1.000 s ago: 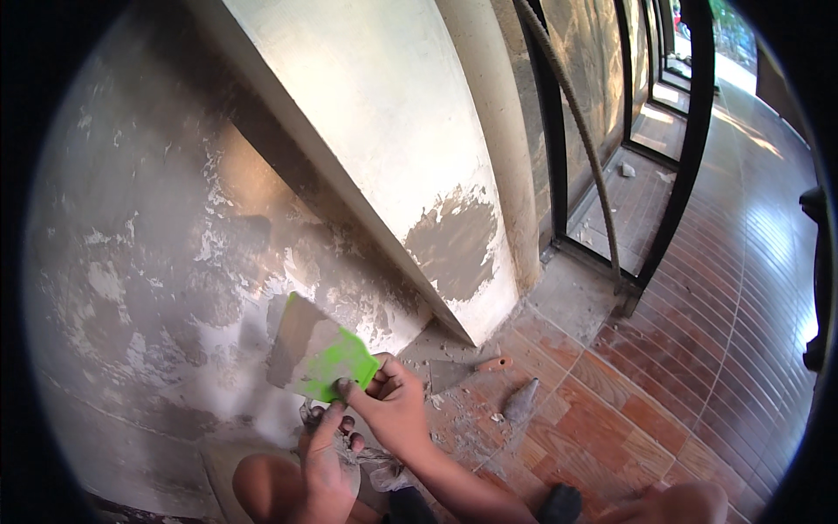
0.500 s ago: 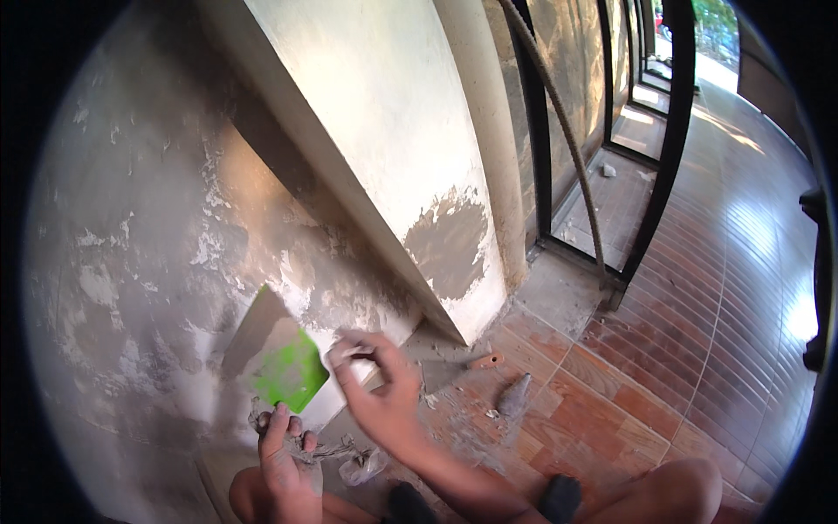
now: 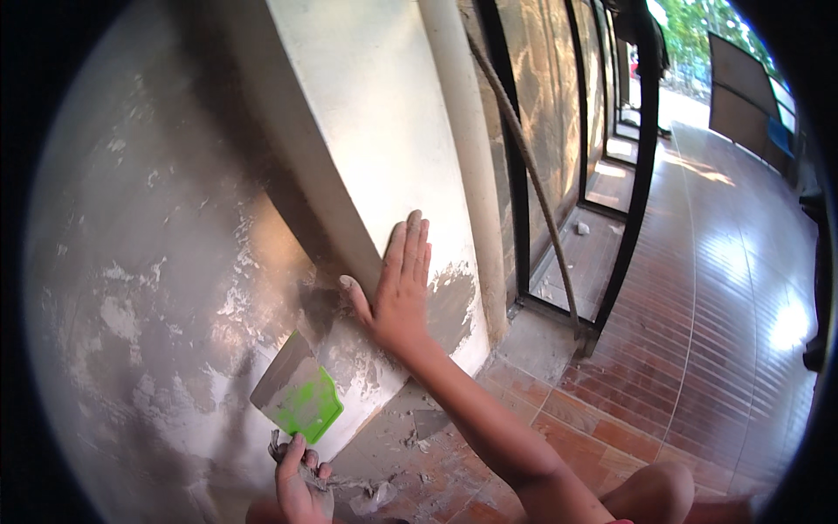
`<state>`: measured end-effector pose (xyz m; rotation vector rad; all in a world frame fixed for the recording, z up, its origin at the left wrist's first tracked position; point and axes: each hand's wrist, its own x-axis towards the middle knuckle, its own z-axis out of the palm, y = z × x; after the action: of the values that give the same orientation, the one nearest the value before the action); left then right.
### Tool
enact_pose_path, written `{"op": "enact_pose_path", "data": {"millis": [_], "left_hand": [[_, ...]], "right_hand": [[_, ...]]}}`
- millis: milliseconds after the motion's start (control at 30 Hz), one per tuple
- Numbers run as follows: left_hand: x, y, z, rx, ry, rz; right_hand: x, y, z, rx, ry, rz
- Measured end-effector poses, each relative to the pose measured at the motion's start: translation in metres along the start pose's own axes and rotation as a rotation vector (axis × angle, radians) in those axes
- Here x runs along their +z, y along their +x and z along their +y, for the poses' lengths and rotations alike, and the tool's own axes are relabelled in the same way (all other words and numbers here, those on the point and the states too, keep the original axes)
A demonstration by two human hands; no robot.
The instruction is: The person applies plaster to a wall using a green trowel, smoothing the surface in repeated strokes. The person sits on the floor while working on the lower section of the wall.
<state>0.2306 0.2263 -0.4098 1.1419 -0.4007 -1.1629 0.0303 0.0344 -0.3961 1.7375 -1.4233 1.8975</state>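
Observation:
My left hand [image 3: 297, 486] grips a wide putty scraper [image 3: 307, 407] with a bright green body, smeared with grey putty. Its blade edge points up and left, in front of the patchy wall [image 3: 131, 297]. Something grey and crumpled hangs by the same fingers; I cannot make out what it is. My right hand [image 3: 401, 293] lies flat with fingers stretched up against the white pillar [image 3: 367, 113], its thumb spread toward the pillar's left edge. Just right of the palm is a grey putty patch [image 3: 451, 307] on the pillar.
A crumpled piece of clear plastic [image 3: 374, 498] lies on the dusty floor below. Black-framed panels [image 3: 642, 183] and a slanting rod [image 3: 532, 170] stand right of the pillar. Shiny reddish floor tiles [image 3: 690, 288] stretch away to the right.
My right hand has moved up from beside the scraper, opened out and come to rest on the pillar. The scraper sits slightly lower and further right in view.

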Motion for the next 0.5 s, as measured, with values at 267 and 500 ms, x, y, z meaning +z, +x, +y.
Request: {"op": "enact_pose_path", "data": {"millis": [267,500], "left_hand": [[0.008,0.007,-0.012,-0.036,0.015,0.011],[0.008,-0.015,-0.012,-0.001,-0.037,0.038]], "right_hand": [[-0.037,-0.033,-0.011,0.039,0.246,-0.091],[-0.061,-0.141,-0.05,0.734,1.044,-0.113]]}}
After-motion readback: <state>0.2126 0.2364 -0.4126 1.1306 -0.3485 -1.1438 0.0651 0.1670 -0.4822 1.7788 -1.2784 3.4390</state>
